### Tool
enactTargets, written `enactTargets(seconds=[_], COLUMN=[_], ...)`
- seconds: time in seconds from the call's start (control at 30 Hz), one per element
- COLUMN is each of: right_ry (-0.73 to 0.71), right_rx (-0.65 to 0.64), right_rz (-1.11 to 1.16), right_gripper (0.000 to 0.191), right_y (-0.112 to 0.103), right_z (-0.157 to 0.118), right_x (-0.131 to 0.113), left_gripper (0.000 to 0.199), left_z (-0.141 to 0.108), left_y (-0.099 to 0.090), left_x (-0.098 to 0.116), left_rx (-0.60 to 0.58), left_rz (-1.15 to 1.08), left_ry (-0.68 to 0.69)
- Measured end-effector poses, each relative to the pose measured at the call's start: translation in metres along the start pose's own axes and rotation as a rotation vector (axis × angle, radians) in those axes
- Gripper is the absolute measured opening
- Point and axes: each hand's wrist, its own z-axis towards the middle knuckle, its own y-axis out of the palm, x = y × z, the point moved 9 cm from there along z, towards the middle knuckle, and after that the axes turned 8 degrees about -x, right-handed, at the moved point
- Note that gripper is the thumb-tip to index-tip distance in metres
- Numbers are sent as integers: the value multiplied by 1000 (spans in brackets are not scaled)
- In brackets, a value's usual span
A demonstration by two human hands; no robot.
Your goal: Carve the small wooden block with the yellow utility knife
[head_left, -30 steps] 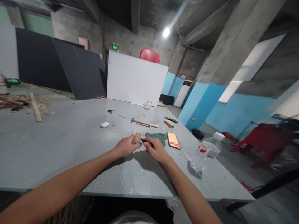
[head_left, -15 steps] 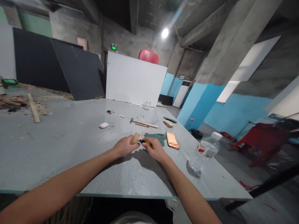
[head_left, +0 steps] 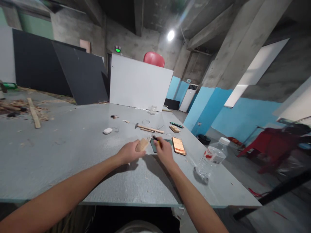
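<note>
"Where's the wooden piece (head_left: 142, 145)?"

"At two o'clock from the left hand (head_left: 128, 152), which pinches it. The right hand (head_left: 165, 152) grips a yellow-and-black tool (head_left: 155, 138) over the green sheet (head_left: 153, 147), between the piece's two and three o'clock, apart from it."

"How would you work it well?"

"I'd brace the piece firmly, keep the left thumb out of the tool's path and favour short, light strokes."

"What differs from half a second ago?"

"That frame has the tool right beside the piece; now there's a gap, and the piece shows a paler face."
</note>
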Motion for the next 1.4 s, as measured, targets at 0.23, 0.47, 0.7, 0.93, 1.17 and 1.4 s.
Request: enactTargets(seconds=[0.23,0.47,0.7,0.93,1.17,1.4], right_ry=[136,17,-84,-185,-219,-149], right_rx=[202,-100,-280,-423,-520,-370], right_rz=[28,133,204,194,149,38], right_gripper=[46,43,46,47,47,37], right_y=[-49,1,33,42,51,37], right_z=[13,6,-4,-11,-16,-6], right_x=[57,27,-2,-19,-23,-17], left_gripper=[51,49,44,34,38,36], left_z=[-22,-11,5,10,8,8], left_y=[36,3,-2,6,10,10], left_x=[52,32,-15,-18,-13,-18], left_rx=[-274,-120,-12,2,-24,12], left_rz=[308,282,-74,-248,-385,-343], left_ry=[265,132,-68,-41,3,-42])
